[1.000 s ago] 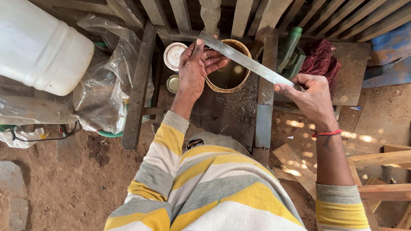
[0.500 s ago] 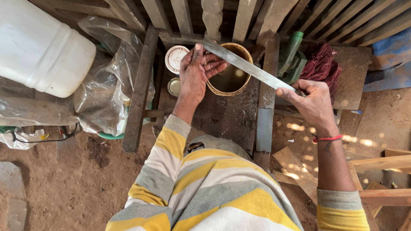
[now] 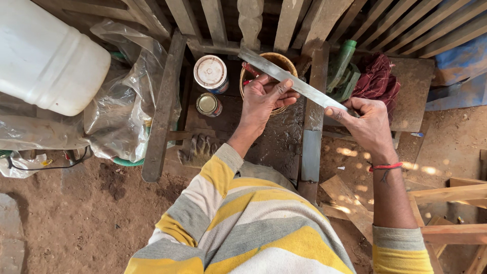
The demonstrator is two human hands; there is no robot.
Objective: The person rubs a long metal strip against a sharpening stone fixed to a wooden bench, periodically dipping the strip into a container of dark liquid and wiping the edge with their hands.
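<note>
A long flat metal blade (image 3: pixel 284 76) runs diagonally above a round wooden bowl (image 3: pixel 267 57). My right hand (image 3: pixel 368 122) grips its lower right end. My left hand (image 3: pixel 266 96) is under the blade's middle, thumb pressed on the flat face and fingers curled beneath it. Something red and thin (image 3: pixel 249 67) shows beside my left fingers; what it is I cannot tell. A red thread band (image 3: pixel 386 166) circles my right wrist.
A white-lidded can (image 3: pixel 211 72) and a small gold-lidded tin (image 3: pixel 208 104) stand left of the bowl. A big white plastic drum (image 3: pixel 48 58), clear plastic sheeting (image 3: pixel 124 101), a work glove (image 3: pixel 200 149), a green bottle (image 3: pixel 344 61), a maroon cloth (image 3: pixel 375 76) and wooden slats (image 3: pixel 162 106) surround them.
My left hand has slid down the blade from its upper tip toward the middle, thumb now on top. The right hand still holds the lower end.
</note>
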